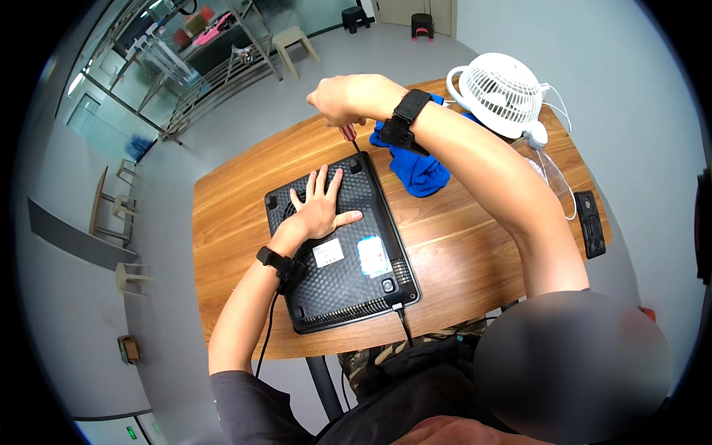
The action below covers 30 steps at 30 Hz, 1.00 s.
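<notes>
A flat black appliance (337,285), probably an induction cooker, lies underside up on the wooden table, showing its textured base, feet and vents. My left hand (320,211) rests flat on it with fingers spread, partly over a round fan vent. Above the appliance's far right corner, my right hand (345,100) is closed around a screwdriver (348,133) with a red and clear handle. Its dark shaft points down at that corner; whether the tip sits in a screw is too small to tell. A blue cloth (419,172) lies just right of the corner.
A white fan (503,93) with a cord stands at the table's far right. A black remote-like object (589,224) lies at the right edge. A black cable (404,326) runs from the appliance's near edge toward me. Stools (295,46) and a metal rack stand beyond the table (230,222).
</notes>
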Motion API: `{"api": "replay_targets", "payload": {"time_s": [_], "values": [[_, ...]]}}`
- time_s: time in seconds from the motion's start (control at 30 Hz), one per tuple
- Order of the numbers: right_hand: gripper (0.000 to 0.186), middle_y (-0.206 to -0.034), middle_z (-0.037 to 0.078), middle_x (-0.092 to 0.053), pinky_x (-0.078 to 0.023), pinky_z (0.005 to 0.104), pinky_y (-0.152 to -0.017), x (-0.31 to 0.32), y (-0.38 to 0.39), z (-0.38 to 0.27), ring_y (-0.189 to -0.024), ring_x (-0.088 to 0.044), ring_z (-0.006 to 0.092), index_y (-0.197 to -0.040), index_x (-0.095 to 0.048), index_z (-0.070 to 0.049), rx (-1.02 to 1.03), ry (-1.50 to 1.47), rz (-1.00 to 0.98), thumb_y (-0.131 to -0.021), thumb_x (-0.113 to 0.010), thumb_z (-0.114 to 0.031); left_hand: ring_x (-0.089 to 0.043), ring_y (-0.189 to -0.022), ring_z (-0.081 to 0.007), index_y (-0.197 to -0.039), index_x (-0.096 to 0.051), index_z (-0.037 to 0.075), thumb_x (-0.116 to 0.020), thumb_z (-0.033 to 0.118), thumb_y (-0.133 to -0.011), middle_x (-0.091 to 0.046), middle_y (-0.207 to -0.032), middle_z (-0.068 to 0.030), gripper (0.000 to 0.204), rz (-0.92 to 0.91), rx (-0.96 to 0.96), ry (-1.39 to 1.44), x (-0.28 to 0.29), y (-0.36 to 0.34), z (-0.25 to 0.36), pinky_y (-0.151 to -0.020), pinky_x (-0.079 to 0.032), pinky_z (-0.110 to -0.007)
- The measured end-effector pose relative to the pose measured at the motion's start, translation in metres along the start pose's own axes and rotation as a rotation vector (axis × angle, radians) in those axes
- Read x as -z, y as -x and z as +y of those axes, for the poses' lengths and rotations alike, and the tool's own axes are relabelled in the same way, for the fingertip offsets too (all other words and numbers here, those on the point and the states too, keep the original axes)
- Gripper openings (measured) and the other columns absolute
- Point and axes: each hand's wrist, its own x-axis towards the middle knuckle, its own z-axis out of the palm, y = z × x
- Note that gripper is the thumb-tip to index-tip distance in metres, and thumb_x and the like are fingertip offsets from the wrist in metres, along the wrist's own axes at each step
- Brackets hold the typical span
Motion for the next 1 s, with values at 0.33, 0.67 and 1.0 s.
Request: {"api": "replay_targets", "payload": {"time_s": [0.33, 0.67, 1.0], "values": [[0.031, -0.076, 0.014, -0.071, -0.059, 0.0386, -0.064, -0.029, -0.021, 0.005, -0.074, -0.073, 0.0293, -0.120, -0.059, 0.000, 0.000, 0.258, 0.256, -0.096, -0.054, -0.020, 0.007, -0.152, -0.0391, -0.160, 0.000, 0.017, -0.046, 0.087, -0.075, 0.007, -0.165, -0.0187, 0.120, -0.037, 0.012, -0.005, 0.005, 0.002, 0.004, -0.112, -0.006, -0.075], [0.026, -0.093, 0.013, -0.076, -0.059, 0.0377, -0.075, -0.020, -0.021, 0.006, -0.083, -0.074, 0.0270, -0.096, -0.077, -0.002, -0.049, 0.247, 0.104, -0.088, -0.053, -0.009, 0.006, -0.152, -0.0394, -0.160, 0.000, 0.018, -0.043, 0.090, -0.074, 0.006, -0.165, -0.0187, 0.121, -0.014, -0.006, -0.022, 0.002, -0.002, 0.003, -0.111, -0.007, -0.076], [0.046, -0.101, 0.015, -0.072, -0.058, 0.0388, -0.063, 0.000, -0.004, 0.001, -0.074, -0.073, 0.0260, -0.133, -0.049, -0.002, -0.056, 0.082, -0.181, -0.089, -0.060, -0.012, 0.001, -0.152, -0.0411, -0.160, -0.003, 0.017, -0.045, 0.088, -0.076, 0.005, -0.165, -0.0195, 0.118, 0.007, -0.008, -0.013, -0.003, -0.002, -0.002, -0.108, -0.012, -0.078]]}}
